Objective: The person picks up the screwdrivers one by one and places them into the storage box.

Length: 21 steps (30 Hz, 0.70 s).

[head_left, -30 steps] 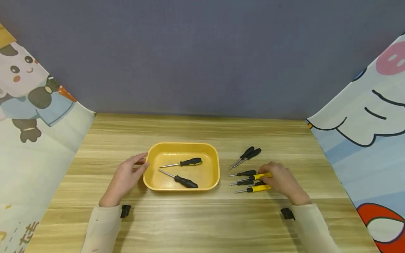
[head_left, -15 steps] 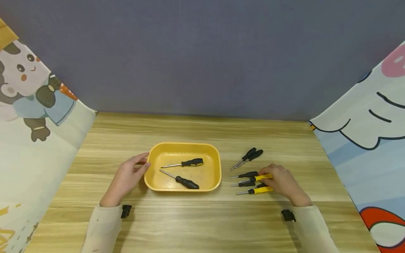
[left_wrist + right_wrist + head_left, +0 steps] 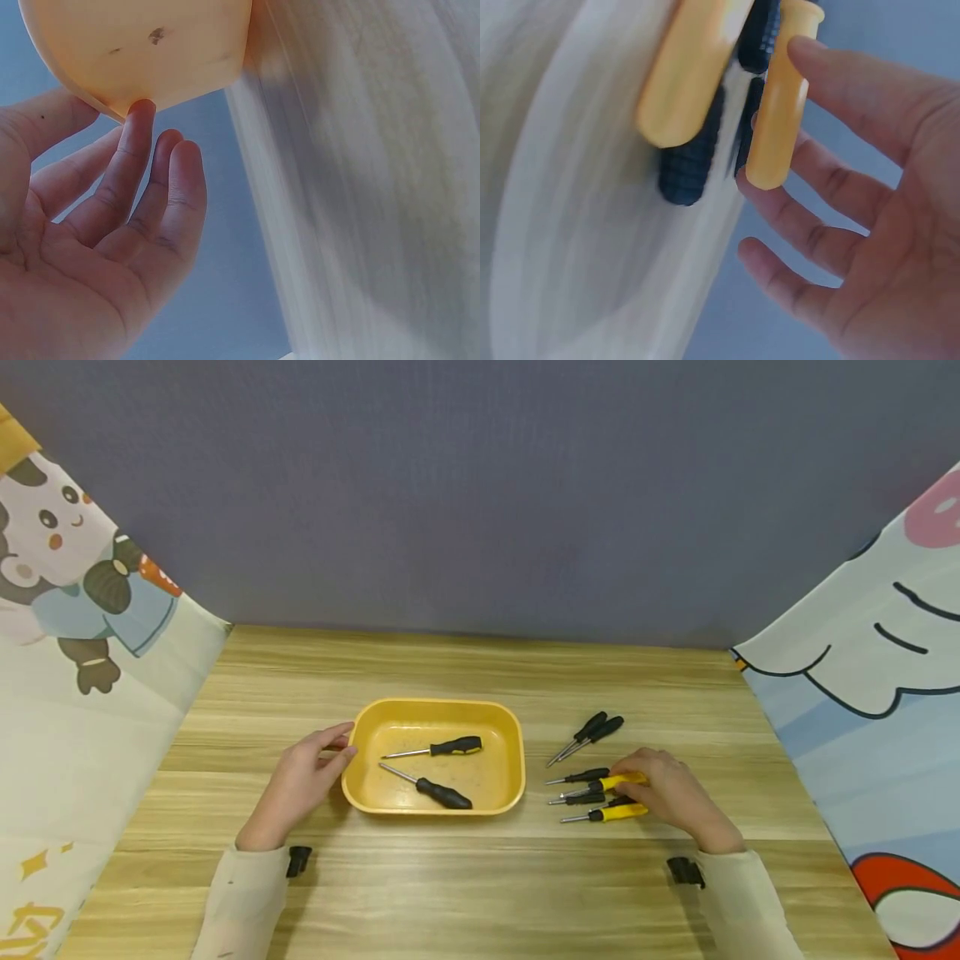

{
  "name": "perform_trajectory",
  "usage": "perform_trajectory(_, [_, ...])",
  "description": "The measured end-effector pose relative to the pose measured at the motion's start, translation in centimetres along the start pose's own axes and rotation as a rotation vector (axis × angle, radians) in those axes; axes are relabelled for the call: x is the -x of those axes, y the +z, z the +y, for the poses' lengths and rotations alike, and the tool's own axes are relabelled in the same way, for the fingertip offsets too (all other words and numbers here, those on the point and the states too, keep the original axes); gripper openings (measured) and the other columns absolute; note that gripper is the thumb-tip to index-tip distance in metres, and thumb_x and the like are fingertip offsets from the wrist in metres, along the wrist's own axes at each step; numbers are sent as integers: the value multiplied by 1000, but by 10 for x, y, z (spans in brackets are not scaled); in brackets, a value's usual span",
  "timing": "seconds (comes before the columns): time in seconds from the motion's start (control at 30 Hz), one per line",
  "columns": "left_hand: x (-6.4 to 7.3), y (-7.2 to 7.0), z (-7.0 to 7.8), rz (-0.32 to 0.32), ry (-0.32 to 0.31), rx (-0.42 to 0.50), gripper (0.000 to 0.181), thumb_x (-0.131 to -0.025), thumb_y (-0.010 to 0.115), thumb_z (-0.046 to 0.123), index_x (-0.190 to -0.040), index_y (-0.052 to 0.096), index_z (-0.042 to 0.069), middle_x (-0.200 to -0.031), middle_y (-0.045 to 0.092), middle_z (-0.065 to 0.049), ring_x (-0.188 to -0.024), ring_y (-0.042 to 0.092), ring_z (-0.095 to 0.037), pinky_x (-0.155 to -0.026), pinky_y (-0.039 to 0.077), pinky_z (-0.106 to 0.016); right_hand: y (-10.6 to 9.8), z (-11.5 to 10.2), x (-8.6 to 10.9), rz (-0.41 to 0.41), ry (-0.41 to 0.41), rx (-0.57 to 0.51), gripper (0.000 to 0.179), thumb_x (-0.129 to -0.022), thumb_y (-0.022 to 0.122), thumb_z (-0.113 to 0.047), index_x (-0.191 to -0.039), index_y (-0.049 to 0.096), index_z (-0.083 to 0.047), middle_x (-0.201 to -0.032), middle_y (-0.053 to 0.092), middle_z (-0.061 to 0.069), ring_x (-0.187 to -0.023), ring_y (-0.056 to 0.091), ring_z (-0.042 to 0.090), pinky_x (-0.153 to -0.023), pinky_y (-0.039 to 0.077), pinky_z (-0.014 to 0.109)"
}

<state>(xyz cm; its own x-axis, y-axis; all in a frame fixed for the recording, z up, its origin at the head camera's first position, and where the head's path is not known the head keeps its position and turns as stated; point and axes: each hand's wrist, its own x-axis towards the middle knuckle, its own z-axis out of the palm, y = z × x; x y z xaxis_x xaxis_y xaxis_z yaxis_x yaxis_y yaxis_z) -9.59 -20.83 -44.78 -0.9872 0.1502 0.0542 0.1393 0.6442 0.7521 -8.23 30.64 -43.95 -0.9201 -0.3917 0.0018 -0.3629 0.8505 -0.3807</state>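
Observation:
My left hand pinches the left rim of a yellow plastic bin, thumb on one side and fingers on the other, as the left wrist view shows. Inside the bin lie two screwdrivers, a black one with yellow trim and an all-black one. My right hand pinches the handle of a yellow screwdriver between thumb and fingers, its shaft toward the bin. Just below it, a second yellow screwdriver lies on the table, with black screwdrivers around and partly beneath the held one.
Two crossed black screwdrivers lie behind the main group. A black-handled screwdriver lies beside the held one. The wooden table meets a grey panel at the back, with cartoon-printed panels at both sides.
The pinched yellow screwdriver has shifted slightly left over the black ones, with my right hand. My left hand stays at the bin's rim. The head view has tilted a little.

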Motion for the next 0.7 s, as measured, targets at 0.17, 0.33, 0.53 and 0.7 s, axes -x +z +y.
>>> perform_trajectory(0.17, [1,-1,0,5,5,-3,43,-101,62,14,-141,54,0,-120,65,-20,-109,63,-34,-88,59,-46,-2,-6,-5,48,-47,-26,22,-87,78,-8,-109,76,-9,-106,69,5,-97,63,31,-82,55,53])
perform_trajectory(0.33, [3,-1,0,11,8,-4,43,-101,62,14,-141,55,-1,-120,65,-20,-110,63,-34,-88,58,-47,-11,-22,-19,88,-77,-20,22,-89,78,-11,-110,75,-11,-107,69,3,-98,60,30,-84,52,54])
perform_trajectory(0.53, [3,-1,0,13,12,-5,43,-101,62,14,-141,55,0,-120,65,-20,-110,63,-34,-89,58,-47,-22,-47,-44,94,-124,-8,21,-91,77,-16,-112,75,-11,-109,69,3,-102,60,30,-88,49,56])
perform_trajectory(0.7, [2,-1,1,3,14,-2,43,-102,62,14,-142,54,0,-120,65,-20,-111,62,-34,-90,58,-47,-27,-72,-68,98,-164,10,19,-91,77,-16,-109,75,-12,-107,69,2,-100,61,26,-88,51,50])
